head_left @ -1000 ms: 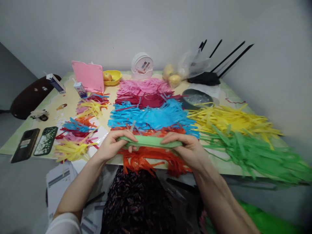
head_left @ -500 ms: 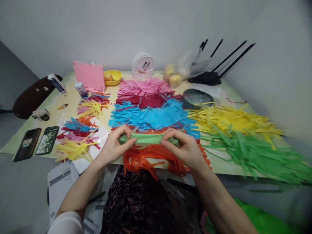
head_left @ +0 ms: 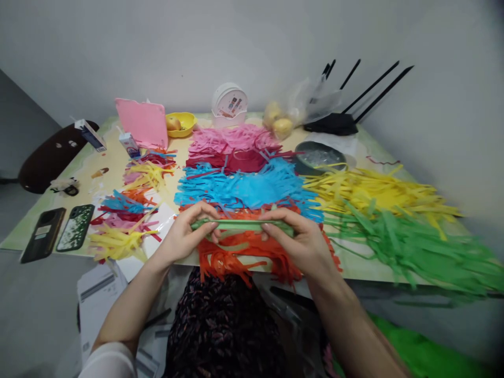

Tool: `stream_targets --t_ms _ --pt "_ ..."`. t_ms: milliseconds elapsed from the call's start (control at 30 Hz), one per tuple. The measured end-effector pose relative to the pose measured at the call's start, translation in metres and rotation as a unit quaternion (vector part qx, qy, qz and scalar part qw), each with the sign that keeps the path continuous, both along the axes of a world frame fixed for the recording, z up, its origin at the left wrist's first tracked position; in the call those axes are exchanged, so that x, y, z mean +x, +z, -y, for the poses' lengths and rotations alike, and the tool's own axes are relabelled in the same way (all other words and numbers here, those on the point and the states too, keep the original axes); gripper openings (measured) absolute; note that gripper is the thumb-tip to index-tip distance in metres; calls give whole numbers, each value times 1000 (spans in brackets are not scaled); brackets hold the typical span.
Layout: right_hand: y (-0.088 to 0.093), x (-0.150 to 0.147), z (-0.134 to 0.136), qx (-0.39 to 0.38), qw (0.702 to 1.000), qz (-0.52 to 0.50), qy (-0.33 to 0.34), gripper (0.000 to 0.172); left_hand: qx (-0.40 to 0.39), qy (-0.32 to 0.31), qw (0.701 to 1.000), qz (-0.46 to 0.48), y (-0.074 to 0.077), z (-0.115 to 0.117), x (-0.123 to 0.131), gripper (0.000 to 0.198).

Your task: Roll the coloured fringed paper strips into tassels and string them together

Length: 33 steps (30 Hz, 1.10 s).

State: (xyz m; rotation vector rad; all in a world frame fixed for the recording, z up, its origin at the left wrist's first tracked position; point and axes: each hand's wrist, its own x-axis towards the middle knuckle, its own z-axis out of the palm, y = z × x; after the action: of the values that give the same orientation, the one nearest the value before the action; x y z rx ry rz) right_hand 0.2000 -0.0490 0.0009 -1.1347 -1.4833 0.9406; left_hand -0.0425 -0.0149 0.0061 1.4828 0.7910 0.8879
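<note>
A narrow strip of green tissue paper point(head_left: 239, 225) is stretched level between my two hands. My left hand point(head_left: 187, 233) pinches one end of it between thumb and fingers, and my right hand point(head_left: 301, 239) pinches the other. Just beneath the strip lies orange fringed tissue paper point(head_left: 244, 244) at the table's front edge. Behind my hands are rows of blue fringe point(head_left: 252, 189), dark red fringe point(head_left: 248, 161) and pink fringe point(head_left: 234, 139). Yellow fringe point(head_left: 374, 194) and loose green fringe point(head_left: 425, 247) spread out to the right of my right hand.
Two phones point(head_left: 43, 233) and multicoloured tassels point(head_left: 122, 231) lie on the left. A pink stand point(head_left: 142, 123), a yellow bowl point(head_left: 185, 126) and a white round container point(head_left: 229, 105) stand at the back. A dark bowl point(head_left: 303, 167) and a black router point(head_left: 331, 125) are at right.
The green paper has become narrower between my fingers, from a wider flat band to a thin strip. Both hands stay at nearly the same spot.
</note>
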Motion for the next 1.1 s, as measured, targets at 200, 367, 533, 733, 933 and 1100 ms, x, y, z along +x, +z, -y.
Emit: stream_targets --t_ms 200,367,533,733,933,1100 --pt "-8 -5 -2 21 997 -71 -4 20 -41 12 995 95 -6 0 2 12" --pt "-5 -6 -2 53 997 -50 10 26 -52 23 989 138 -13 -1 3 12" --pt "-3 -6 -2 65 998 -19 15 16 -6 17 996 91 -10 2 3 24" --pt "-1 -8 1 106 982 144 -59 19 193 96 968 -128 1 6 5 14" --pt "2 -8 2 70 985 149 -51 4 216 79 950 -211 6 5 3 9" --pt "3 -9 1 -50 998 -38 22 10 21 35 998 -54 2 5 2 20"
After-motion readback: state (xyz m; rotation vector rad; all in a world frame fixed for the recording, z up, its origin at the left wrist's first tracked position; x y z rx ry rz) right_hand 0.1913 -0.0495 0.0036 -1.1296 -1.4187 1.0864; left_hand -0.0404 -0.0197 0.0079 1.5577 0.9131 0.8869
